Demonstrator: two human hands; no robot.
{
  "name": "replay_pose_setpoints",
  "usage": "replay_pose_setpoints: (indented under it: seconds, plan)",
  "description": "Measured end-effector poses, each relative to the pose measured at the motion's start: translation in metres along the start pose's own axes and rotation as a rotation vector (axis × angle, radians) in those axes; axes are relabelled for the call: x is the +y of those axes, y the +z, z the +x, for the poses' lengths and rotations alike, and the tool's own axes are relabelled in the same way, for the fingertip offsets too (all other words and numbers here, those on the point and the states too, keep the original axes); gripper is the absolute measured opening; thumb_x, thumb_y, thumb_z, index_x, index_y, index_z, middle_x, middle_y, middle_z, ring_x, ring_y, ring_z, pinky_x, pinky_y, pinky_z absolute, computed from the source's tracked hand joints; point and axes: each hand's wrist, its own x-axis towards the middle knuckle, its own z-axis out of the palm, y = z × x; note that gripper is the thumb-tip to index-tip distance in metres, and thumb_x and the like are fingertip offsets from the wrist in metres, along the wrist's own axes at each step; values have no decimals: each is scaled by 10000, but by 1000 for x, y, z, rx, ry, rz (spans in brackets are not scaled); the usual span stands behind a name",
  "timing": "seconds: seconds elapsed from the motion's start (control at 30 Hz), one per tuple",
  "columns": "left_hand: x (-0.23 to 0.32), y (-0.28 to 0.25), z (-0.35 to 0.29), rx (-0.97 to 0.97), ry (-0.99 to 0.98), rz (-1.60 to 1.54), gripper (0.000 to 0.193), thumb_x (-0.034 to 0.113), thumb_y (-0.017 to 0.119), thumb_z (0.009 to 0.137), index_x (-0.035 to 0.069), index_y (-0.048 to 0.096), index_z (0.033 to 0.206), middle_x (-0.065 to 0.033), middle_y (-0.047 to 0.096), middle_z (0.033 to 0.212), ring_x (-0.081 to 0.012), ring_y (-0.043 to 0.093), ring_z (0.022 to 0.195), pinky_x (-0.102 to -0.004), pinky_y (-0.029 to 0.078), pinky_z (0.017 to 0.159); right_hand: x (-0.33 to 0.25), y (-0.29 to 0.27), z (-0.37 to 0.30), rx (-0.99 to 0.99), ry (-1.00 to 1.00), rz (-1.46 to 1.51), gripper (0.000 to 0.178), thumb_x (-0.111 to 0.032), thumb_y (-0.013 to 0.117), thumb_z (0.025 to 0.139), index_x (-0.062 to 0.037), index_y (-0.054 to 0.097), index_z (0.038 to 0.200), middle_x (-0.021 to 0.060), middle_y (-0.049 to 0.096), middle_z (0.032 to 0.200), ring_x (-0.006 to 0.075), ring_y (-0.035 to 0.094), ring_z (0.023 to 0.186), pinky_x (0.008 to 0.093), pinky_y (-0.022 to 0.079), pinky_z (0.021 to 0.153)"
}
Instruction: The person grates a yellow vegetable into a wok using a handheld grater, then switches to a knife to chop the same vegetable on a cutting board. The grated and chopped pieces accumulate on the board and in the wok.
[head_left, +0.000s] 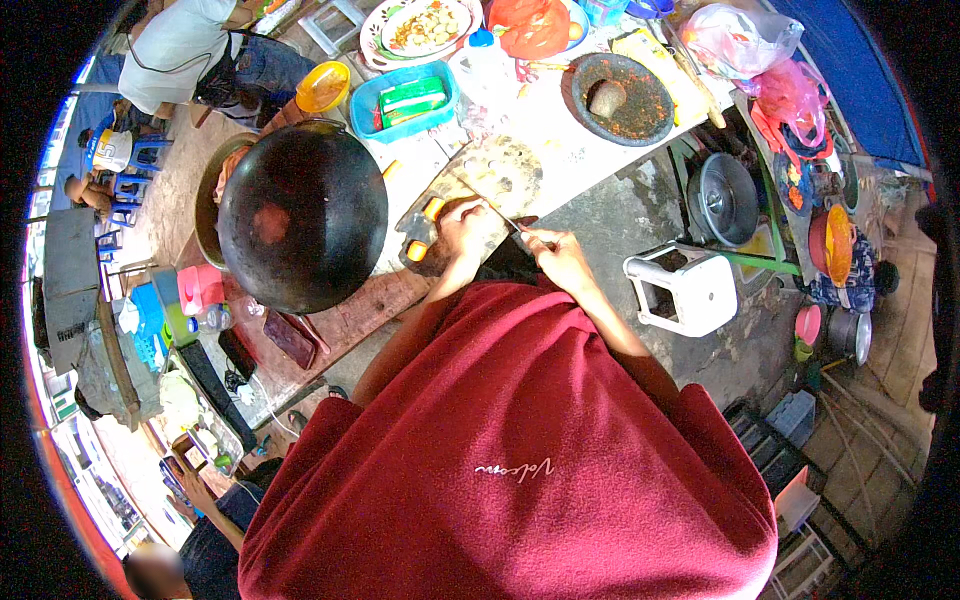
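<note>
My right hand (553, 258) is closed round the handle end of a thin knife (489, 202). The blade slants up and left over a round, stained cutting board (512, 165) at the table's near edge. Just left of the knife, my left hand (462, 230) has its fingers curled in close to the blade. What it holds, if anything, is too small to make out. Beside that hand lie an orange-yellow piece (433, 208) and another orange-yellow piece (417, 251); their kind is unclear.
A large black wok (303, 215) stands left of my arm. Beyond the board are a blue tub (447, 112) with green packets and a clear jug (483, 75). A stone mortar (650, 110) with red paste sits right. A white stool (705, 295) stands on the floor at my right.
</note>
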Motion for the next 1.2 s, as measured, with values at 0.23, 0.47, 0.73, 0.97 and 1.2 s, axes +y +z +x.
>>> replay_pose_setpoints:
  seconds: [0.23,0.47,0.73,0.97,1.2]
  plan:
    - [0,3,1,3,-27,-94,193,62,638,862,-30,719,1011,-30,686,806,-98,587,648,-249,468,595,3,4,3,45,-137,18,242,-164,589,956,-44,725,1116,-61,511,647,52,410,601,252,358,541]
    - [-8,4,3,16,132,-46,167,23,609,855,-26,730,959,-40,674,772,-101,584,624,-253,465,566,7,2,12,15,-72,-2,251,-248,631,930,-95,737,1099,86,706,746,141,601,671,328,496,665]
    - [-12,3,3,21,110,-48,179,-7,609,838,-29,735,964,-37,681,791,-101,598,672,-242,476,621,9,0,18,-18,-76,61,235,-180,617,921,-64,740,1084,28,652,703,99,518,629,305,448,600]
    - [-7,-2,1,-34,61,-71,202,28,617,843,-25,731,1002,-38,691,814,-106,601,695,-248,480,648,9,-4,23,-81,73,108,244,-189,641,927,-46,729,1105,111,743,913,150,633,848,308,498,808]
    - [-7,-2,4,-22,87,13,196,46,617,851,-12,734,998,-35,686,793,-112,611,695,-255,486,650,22,4,32,-57,31,105,235,-203,652,919,-51,741,1074,126,747,956,180,661,905,329,500,853]
